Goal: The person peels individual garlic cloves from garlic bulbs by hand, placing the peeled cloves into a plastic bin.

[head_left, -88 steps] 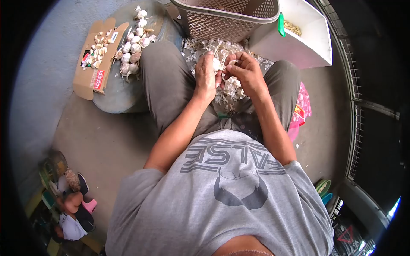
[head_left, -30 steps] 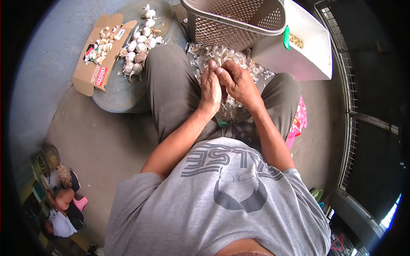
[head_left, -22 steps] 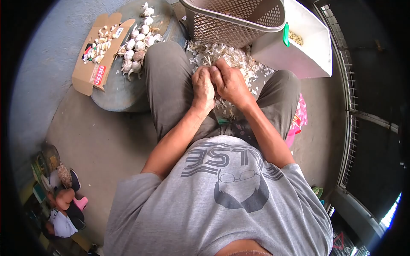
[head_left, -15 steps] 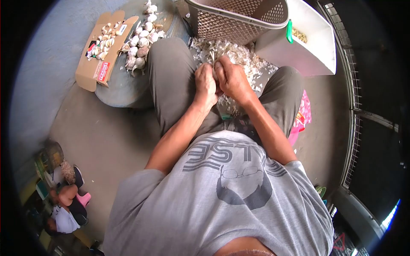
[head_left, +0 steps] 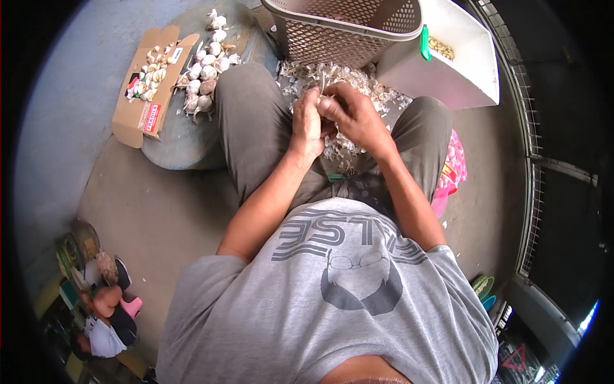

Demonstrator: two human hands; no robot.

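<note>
Both hands meet in front of my knees, over a heap of papery garlic skins (head_left: 364, 83). My left hand (head_left: 307, 125) is closed around garlic (head_left: 325, 96), mostly hidden by the fingers, with a thin pale strip rising above it. My right hand (head_left: 358, 120) presses its thumb and bent fingers on the same garlic. To the left, several whole garlic bulbs (head_left: 208, 72) lie on a round grey-blue surface (head_left: 182, 150). Beside them, an opened cardboard box (head_left: 131, 118) carries loose garlic cloves (head_left: 152, 77).
A beige perforated basket (head_left: 320, 41) stands beyond the skins. Right of it is a white bin (head_left: 464, 70) with a green clip (head_left: 425, 43) and pale cloves (head_left: 441, 48) inside. A pink bag (head_left: 453, 166) lies by my right knee. Another person (head_left: 105, 320) sits at lower left.
My right hand has turned and shifted slightly right, its thumb now across the garlic. My left hand stays nearly in place. The whole view has shifted a little.
</note>
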